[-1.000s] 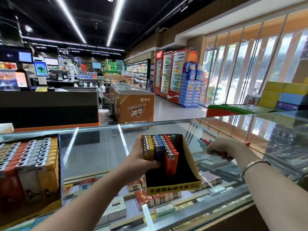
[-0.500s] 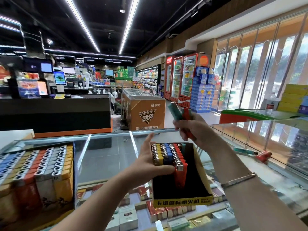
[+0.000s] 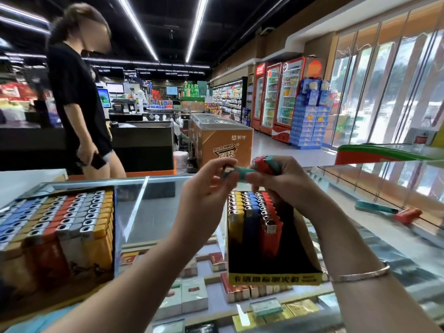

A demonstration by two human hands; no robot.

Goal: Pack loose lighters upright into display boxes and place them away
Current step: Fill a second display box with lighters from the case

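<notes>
A teal lighter [image 3: 234,176] is held level in the air above the half-filled display box [image 3: 271,255], pinched at its left end by the fingertips of the left hand [image 3: 204,200]. Its right end is gripped by the right hand [image 3: 283,181], whose curled fingers are also closed round a red lighter [image 3: 260,164] and what appears to be another teal one.

The box is set on the glass counter [image 3: 149,212], directly below the hands. Three upright rows are seen in it, yellow [image 3: 236,219], blue [image 3: 251,219] and red [image 3: 270,224], packed against the left side. The right side of the box is unfilled, with its black interior visible.

At the left, a full display box [image 3: 55,234] of upright lighters is noted on the same counter. At the right, well apart from the hands, a loose teal lighter [image 3: 374,209] and a loose red lighter [image 3: 408,215] are lying flat on the glass. Cigarette packs [image 3: 192,299] are visible under the glass. A bracelet [image 3: 360,275] is worn on the right wrist. A person in a black shirt [image 3: 77,97] is standing beyond the counter at the left.
</notes>
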